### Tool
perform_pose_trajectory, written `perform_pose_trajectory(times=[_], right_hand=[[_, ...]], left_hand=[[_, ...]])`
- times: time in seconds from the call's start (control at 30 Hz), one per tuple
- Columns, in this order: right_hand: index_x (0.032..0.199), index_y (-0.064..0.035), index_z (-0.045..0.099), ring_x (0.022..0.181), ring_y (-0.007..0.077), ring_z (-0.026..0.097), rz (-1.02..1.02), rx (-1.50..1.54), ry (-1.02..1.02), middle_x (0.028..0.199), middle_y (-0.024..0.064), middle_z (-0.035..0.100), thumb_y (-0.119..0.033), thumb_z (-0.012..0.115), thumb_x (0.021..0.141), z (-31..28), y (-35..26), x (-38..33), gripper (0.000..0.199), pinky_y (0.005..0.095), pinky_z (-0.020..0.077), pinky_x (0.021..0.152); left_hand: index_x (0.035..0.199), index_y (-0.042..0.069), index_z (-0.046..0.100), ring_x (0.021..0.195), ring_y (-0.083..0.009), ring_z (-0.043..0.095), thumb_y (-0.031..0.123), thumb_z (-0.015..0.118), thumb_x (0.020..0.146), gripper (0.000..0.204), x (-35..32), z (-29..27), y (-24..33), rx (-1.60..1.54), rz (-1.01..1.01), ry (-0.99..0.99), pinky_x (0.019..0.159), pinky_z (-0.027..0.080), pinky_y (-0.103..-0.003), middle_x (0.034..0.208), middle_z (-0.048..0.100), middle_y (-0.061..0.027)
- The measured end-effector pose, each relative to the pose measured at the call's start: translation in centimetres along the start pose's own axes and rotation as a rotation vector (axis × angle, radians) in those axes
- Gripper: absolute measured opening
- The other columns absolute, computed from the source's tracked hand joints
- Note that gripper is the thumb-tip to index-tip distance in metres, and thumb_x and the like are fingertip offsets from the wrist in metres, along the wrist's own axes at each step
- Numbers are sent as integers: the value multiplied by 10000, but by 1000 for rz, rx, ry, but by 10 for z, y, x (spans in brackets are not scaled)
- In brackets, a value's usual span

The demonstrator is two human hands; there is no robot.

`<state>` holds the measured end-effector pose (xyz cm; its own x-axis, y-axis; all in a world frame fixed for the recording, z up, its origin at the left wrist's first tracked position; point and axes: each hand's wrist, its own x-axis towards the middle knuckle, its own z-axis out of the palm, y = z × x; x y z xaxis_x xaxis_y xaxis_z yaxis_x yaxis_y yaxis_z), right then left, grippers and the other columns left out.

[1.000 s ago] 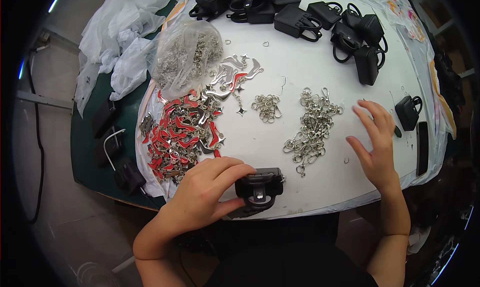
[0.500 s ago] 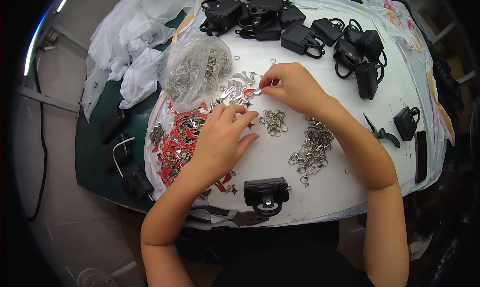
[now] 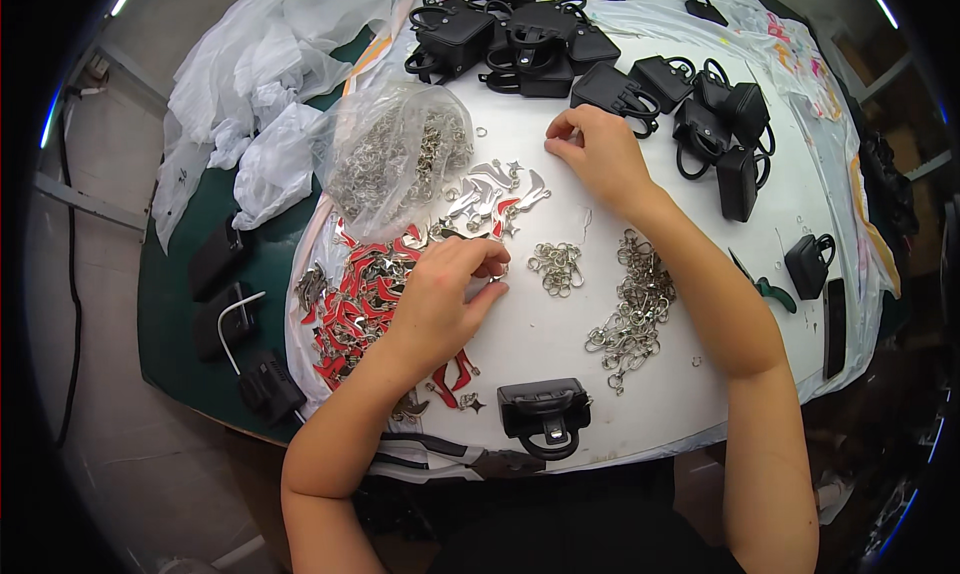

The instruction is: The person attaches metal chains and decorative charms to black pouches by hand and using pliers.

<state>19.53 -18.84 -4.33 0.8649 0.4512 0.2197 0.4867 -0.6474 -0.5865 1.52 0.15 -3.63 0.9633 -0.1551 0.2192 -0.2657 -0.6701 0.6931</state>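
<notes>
My right hand (image 3: 598,159) is above the white tabletop, near the far bags. Its thumb and forefinger are pinched together, and whatever they hold is hidden. My left hand (image 3: 440,296) hovers at the edge of a pile of red and silver high-heel-shaped charms (image 3: 360,319). Its fingers are curled toward the thumb around a small shiny bit too tiny to name. Silver charms (image 3: 485,192) lie face up between the hands, with small star pieces among them. Right of my left hand are a small heap of metal clasps (image 3: 556,268) and a larger heap of clasps and chain (image 3: 632,314).
A clear plastic bag of metal hardware (image 3: 400,164) stands left of the charms. Several black mini handbags (image 3: 535,39) crowd the far side. One black mini bag (image 3: 545,414) lies near me beside grey pliers (image 3: 450,459). Green-handled pliers (image 3: 775,294) and a phone (image 3: 835,329) are at right.
My right hand has moved away from the silver charms, farther out; a silver charm lies where it was. My left hand's fingers have curled in. The whole view has shifted slightly.
</notes>
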Motion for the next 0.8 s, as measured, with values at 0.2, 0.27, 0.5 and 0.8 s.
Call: perform_pose_trajectory(times=[0.2, 0.27, 0.5, 0.8], right_hand=[[978, 20, 734, 726, 103, 665, 169, 544, -88, 833, 83, 731, -67, 699, 877, -35, -18, -53, 138, 240, 536, 697], [986, 43, 721, 752, 98, 658, 225, 613, -172, 853, 69, 718, -27, 691, 884, -47, -27, -83, 128, 233, 533, 704], [980, 37, 703, 809, 111, 690, 249, 699, -209, 876, 72, 723, -16, 707, 877, -58, -54, -139, 116, 235, 549, 754], [987, 38, 689, 850, 132, 702, 172, 885, -228, 907, 83, 720, 14, 675, 895, -53, -77, -139, 96, 262, 565, 800]], left_hand=[[1063, 14, 628, 868, -218, 651, 61, 780, 761, 341, 1, -6, 3, -18, -32, -52, 760, 523, -330, 909, 672, -97], [1059, 14, 622, 873, -232, 636, 84, 794, 757, 354, -2, -5, 5, -22, -58, -43, 760, 511, -341, 915, 658, -99], [951, 29, 631, 936, -296, 511, 133, 787, 790, 248, -2, 5, 1, 208, 22, 73, 880, 411, -394, 964, 554, -89], [947, -6, 665, 795, -111, 619, 41, 678, 908, 62, -3, -23, 23, -721, -339, -141, 696, 503, -257, 941, 691, -53]])
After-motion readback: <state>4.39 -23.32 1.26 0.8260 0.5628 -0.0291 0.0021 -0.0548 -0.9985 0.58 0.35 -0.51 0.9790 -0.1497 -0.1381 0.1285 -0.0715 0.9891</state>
